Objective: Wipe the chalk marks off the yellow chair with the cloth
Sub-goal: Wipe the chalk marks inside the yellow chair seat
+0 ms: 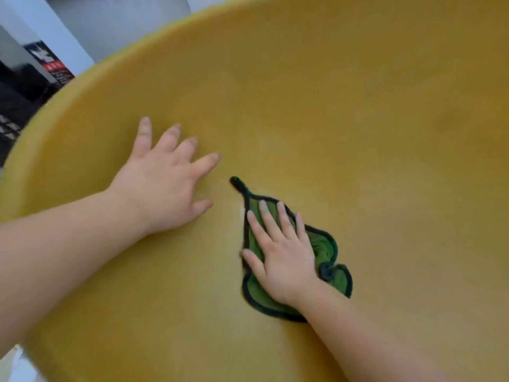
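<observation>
The yellow chair fills almost the whole view with its wide curved surface. A green cloth with a dark border lies flat on it, right of centre. My right hand presses flat on the cloth with its fingers spread. My left hand rests flat on the bare yellow surface to the left of the cloth, fingers apart, holding nothing. A faint pale chalk smear shows at the cloth's upper left edge.
The chair's rim curves across the upper left. Beyond it stand a pale wall and dark objects with a red label at far left. A light floor patch shows at the bottom left corner.
</observation>
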